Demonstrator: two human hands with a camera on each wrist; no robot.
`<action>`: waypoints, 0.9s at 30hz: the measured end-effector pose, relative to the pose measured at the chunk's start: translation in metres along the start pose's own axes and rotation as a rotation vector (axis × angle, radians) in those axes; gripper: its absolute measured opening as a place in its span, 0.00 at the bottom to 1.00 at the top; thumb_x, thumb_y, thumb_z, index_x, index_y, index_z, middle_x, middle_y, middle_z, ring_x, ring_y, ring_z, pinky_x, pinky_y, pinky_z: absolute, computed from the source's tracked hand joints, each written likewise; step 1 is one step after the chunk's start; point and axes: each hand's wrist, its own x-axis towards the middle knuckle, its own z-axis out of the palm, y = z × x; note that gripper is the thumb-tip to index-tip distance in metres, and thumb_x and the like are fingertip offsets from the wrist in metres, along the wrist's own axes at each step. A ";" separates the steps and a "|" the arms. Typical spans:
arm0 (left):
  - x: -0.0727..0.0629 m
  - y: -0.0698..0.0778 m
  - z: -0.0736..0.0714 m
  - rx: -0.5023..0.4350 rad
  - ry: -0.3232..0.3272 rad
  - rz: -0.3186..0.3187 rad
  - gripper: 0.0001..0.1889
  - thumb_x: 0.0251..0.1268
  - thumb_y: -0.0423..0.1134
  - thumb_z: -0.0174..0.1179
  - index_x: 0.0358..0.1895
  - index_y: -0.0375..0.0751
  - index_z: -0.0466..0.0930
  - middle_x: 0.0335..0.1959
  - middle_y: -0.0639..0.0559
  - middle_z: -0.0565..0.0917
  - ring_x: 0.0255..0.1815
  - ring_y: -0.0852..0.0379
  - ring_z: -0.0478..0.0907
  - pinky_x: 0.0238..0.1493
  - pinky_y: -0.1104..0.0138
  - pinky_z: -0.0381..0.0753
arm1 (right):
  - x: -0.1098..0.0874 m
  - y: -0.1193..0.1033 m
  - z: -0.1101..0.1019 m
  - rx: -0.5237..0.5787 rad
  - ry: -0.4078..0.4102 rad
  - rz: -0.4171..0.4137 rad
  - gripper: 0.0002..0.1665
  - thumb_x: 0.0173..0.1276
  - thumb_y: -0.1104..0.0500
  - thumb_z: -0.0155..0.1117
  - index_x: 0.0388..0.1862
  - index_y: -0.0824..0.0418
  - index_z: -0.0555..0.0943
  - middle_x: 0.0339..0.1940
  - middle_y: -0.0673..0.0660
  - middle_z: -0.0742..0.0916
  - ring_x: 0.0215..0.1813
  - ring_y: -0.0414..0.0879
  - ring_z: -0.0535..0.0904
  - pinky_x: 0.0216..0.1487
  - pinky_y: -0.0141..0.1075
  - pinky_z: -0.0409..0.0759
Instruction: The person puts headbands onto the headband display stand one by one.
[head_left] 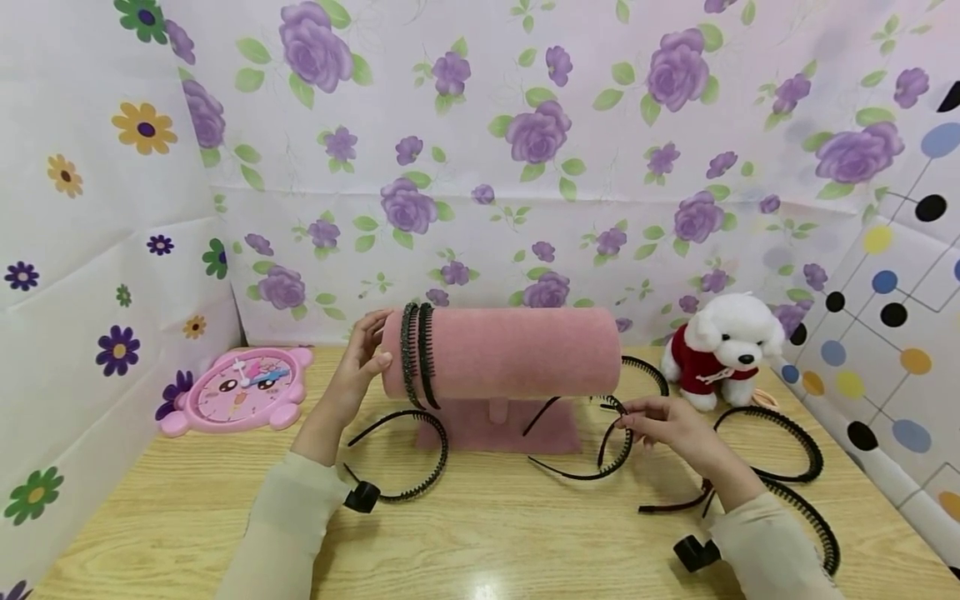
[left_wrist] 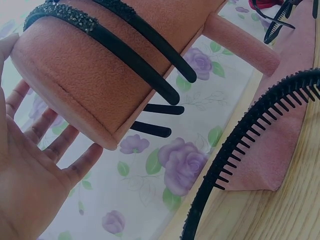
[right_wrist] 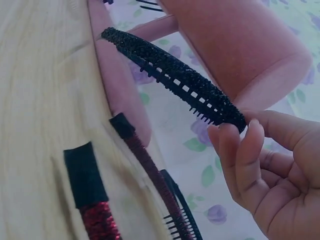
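A pink plush roll on a stand (head_left: 517, 350) carries two dark beaded headbands (head_left: 426, 354) near its left end. There my left hand (head_left: 360, 375) grips the roll's end, thumb in front and fingers round the back; in the left wrist view the fingertips rest on its edge. My right hand (head_left: 663, 425) pinches one end of the arch of a black beaded headband (right_wrist: 175, 75) with comb teeth, between thumb and fingers. That headband is held just in front of the stand's right side, its legs pointing left.
Another toothed headband (head_left: 442, 458) lies before the stand at left. Several more headbands (head_left: 813, 454), one with red sequins (right_wrist: 102, 220), lie at right. A pink clock (head_left: 243, 392) sits far left, and a white toy dog (head_left: 727, 342) in a red top sits back right.
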 end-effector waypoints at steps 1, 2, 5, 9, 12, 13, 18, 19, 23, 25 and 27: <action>0.000 0.000 0.000 -0.002 0.001 -0.001 0.30 0.70 0.36 0.45 0.74 0.48 0.50 0.69 0.59 0.61 0.66 0.61 0.63 0.57 0.73 0.71 | 0.000 -0.001 0.000 0.006 0.001 -0.001 0.27 0.72 0.61 0.55 0.59 0.83 0.68 0.36 0.43 0.87 0.32 0.38 0.80 0.34 0.36 0.82; 0.000 0.000 0.000 -0.003 0.003 -0.002 0.30 0.70 0.36 0.45 0.74 0.48 0.50 0.69 0.59 0.61 0.66 0.61 0.63 0.57 0.73 0.71 | -0.001 -0.002 0.000 0.013 0.003 0.000 0.27 0.72 0.61 0.55 0.59 0.83 0.68 0.37 0.44 0.87 0.31 0.38 0.81 0.35 0.37 0.82; 0.000 -0.001 0.000 -0.005 0.004 -0.001 0.30 0.70 0.35 0.45 0.74 0.48 0.50 0.68 0.59 0.62 0.66 0.61 0.63 0.57 0.73 0.71 | -0.002 -0.004 -0.002 0.026 0.013 0.019 0.27 0.72 0.60 0.55 0.59 0.82 0.68 0.40 0.48 0.88 0.32 0.38 0.82 0.38 0.37 0.83; 0.000 -0.002 0.000 -0.002 0.004 0.004 0.30 0.70 0.34 0.44 0.74 0.47 0.50 0.68 0.59 0.62 0.66 0.62 0.63 0.57 0.73 0.71 | -0.004 -0.010 -0.003 0.031 0.022 0.036 0.28 0.72 0.58 0.56 0.60 0.81 0.69 0.42 0.51 0.88 0.34 0.37 0.82 0.41 0.35 0.83; 0.000 -0.002 0.000 -0.001 0.006 0.007 0.30 0.70 0.33 0.44 0.74 0.46 0.50 0.68 0.59 0.62 0.65 0.62 0.63 0.57 0.74 0.71 | -0.006 -0.015 -0.005 0.027 0.030 0.034 0.28 0.72 0.58 0.56 0.60 0.81 0.69 0.42 0.52 0.88 0.34 0.38 0.82 0.40 0.35 0.83; 0.000 -0.002 0.000 0.000 0.006 0.007 0.30 0.70 0.33 0.43 0.74 0.46 0.50 0.68 0.59 0.62 0.65 0.62 0.63 0.57 0.74 0.71 | -0.007 -0.016 -0.006 0.023 0.034 0.033 0.28 0.72 0.59 0.56 0.60 0.81 0.69 0.42 0.52 0.88 0.34 0.38 0.82 0.40 0.35 0.83; 0.001 -0.002 0.001 -0.006 0.010 0.005 0.30 0.69 0.32 0.43 0.74 0.46 0.50 0.68 0.58 0.62 0.65 0.61 0.63 0.57 0.74 0.71 | -0.011 -0.024 -0.009 -0.024 0.051 0.037 0.27 0.72 0.58 0.56 0.59 0.80 0.71 0.39 0.47 0.88 0.33 0.39 0.82 0.39 0.36 0.83; 0.001 -0.002 0.001 -0.008 0.010 0.004 0.30 0.69 0.32 0.43 0.74 0.46 0.50 0.68 0.58 0.62 0.65 0.61 0.63 0.57 0.74 0.71 | -0.012 -0.026 -0.010 -0.035 0.053 0.035 0.27 0.72 0.58 0.57 0.59 0.79 0.71 0.38 0.47 0.88 0.32 0.39 0.82 0.39 0.35 0.83; 0.000 -0.002 0.000 -0.014 0.012 0.006 0.30 0.69 0.33 0.44 0.74 0.47 0.51 0.68 0.58 0.62 0.65 0.61 0.63 0.57 0.73 0.71 | -0.016 -0.033 -0.014 -0.066 0.064 0.025 0.26 0.72 0.59 0.57 0.59 0.80 0.72 0.34 0.43 0.87 0.30 0.38 0.82 0.37 0.34 0.83; 0.000 -0.002 0.000 -0.014 0.011 0.006 0.30 0.69 0.33 0.45 0.74 0.48 0.51 0.68 0.59 0.62 0.65 0.61 0.63 0.57 0.73 0.71 | -0.018 -0.035 -0.017 -0.070 0.070 0.017 0.25 0.72 0.60 0.56 0.58 0.81 0.72 0.34 0.42 0.87 0.30 0.39 0.82 0.36 0.34 0.83; 0.001 -0.002 0.000 -0.013 0.007 0.009 0.30 0.69 0.34 0.45 0.74 0.48 0.51 0.68 0.59 0.62 0.65 0.61 0.63 0.57 0.73 0.71 | -0.020 -0.037 -0.020 -0.075 0.080 0.020 0.25 0.72 0.60 0.56 0.58 0.81 0.72 0.35 0.42 0.87 0.29 0.39 0.82 0.35 0.34 0.83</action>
